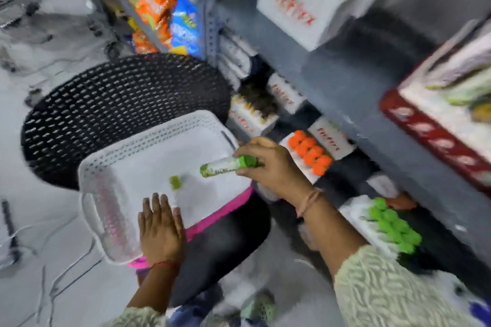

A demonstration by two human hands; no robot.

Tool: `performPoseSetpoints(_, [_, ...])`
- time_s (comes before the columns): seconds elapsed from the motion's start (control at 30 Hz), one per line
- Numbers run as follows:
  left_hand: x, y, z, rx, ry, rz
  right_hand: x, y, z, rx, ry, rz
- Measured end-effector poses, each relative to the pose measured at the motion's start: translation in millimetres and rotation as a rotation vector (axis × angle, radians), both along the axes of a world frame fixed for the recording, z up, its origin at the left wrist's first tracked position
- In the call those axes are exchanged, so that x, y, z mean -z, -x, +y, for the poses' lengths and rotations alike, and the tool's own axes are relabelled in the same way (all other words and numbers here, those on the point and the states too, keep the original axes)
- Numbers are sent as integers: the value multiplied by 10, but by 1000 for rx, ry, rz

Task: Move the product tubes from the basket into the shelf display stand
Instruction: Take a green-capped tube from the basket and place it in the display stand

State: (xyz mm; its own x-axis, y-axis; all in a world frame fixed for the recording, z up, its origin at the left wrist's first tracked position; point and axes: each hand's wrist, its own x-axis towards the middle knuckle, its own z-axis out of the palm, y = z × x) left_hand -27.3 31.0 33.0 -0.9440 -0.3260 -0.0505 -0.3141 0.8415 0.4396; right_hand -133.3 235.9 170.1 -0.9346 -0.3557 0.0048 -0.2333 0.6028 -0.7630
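Hands: my right hand grips a green tube by its cap end; my left hand lies flat and empty on the basket rim.
Shelf display stand: low on my right, nearer the right hand.
Tube axis: roughly level, tail pointing left over the basket.
Remaining: one small green item, blurred.

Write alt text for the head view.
The right hand holds a green tube over a white basket. The left hand lies flat on the basket's near edge, beside shelves of tube stands.
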Motion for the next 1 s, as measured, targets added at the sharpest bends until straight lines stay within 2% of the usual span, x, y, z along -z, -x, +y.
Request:
performPoseSetpoints(0.17, [-675, 608, 1428, 512, -71, 316, -1335, -700, 1225, 174, -156, 153])
performPoseSetpoints(0.3, [-1257, 635, 2584, 835, -159, 520, -2213, -1310, 2032, 319, -352, 205])
performPoseSetpoints(0.43, [-1487, 324, 3374, 1082, -190, 572, -2747, -1720, 2650, 462, -609, 210])
performPoseSetpoints(0.53, [-1477, 147, 3667, 1120, -167, 573, -2922, -1804, 3005, 535, -732, 189])
performPoseSetpoints(0.67, [-1427, 91, 3769, 1057, -153, 586, -2894, -1684, 3297, 614, -834, 175])
performPoseSetpoints(0.93, [-1482, 87, 3740, 1101, -115, 514, -2594, -1326, 3593, 798, -787, 87])
performPoseSetpoints(1.0, [-1503, 102, 3717, 1128, -89, 495, -2589, -1301, 3630, 837, -826, 84])
